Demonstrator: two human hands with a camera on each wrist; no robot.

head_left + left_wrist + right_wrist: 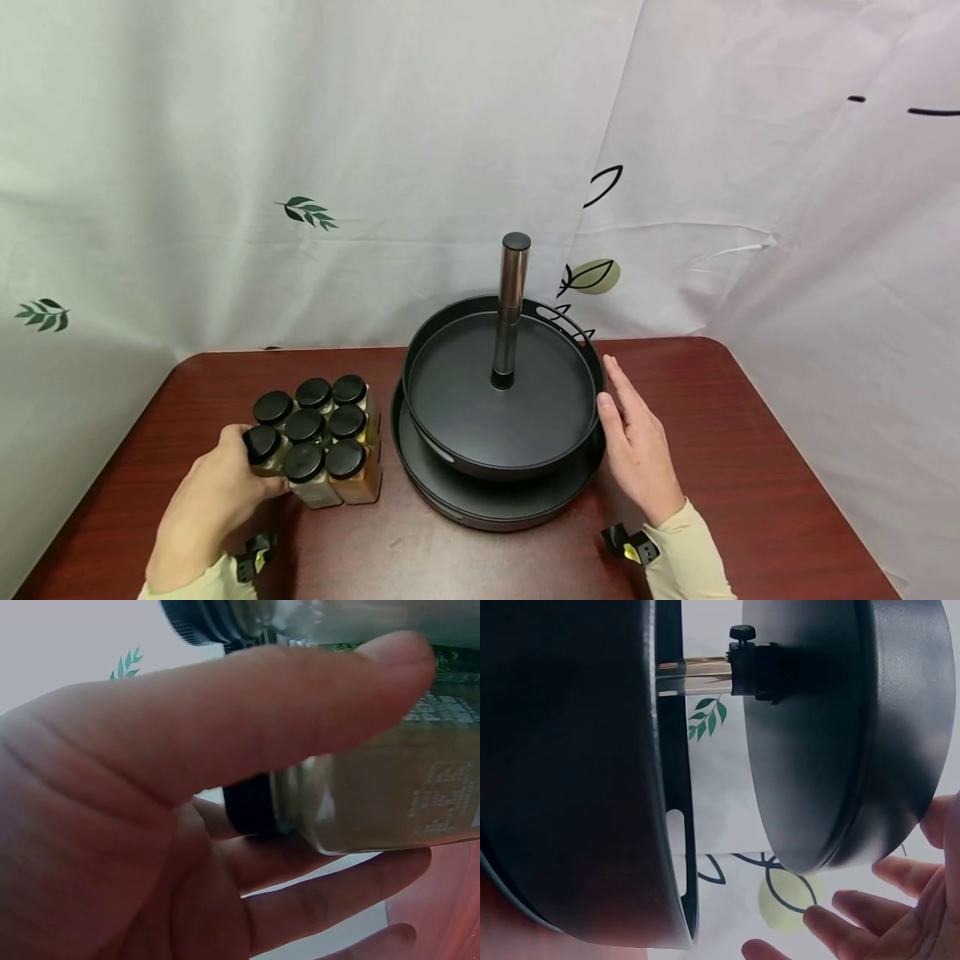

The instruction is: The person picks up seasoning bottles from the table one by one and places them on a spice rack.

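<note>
Several square spice jars (305, 425) with black lids stand grouped at the left of the table. My left hand (213, 492) grips a jar (264, 448) at the group's near-left edge; in the left wrist view the thumb lies across the glass and the other fingers sit on the far side of a brown-filled jar (375, 799). In the middle stands a black two-tier round rack with an upper tray (457, 392), a lower tray (495, 507) and a metal post (512, 292). My right hand (637, 442), fingers extended, rests at the upper tray's right rim.
The dark red wooden table (757, 467) has rounded back corners. Behind it hangs a pale curtain (420, 150) with leaf prints, close to the rack's back. Under the upper tray, the right wrist view shows a clamp knob (742, 632) on the post.
</note>
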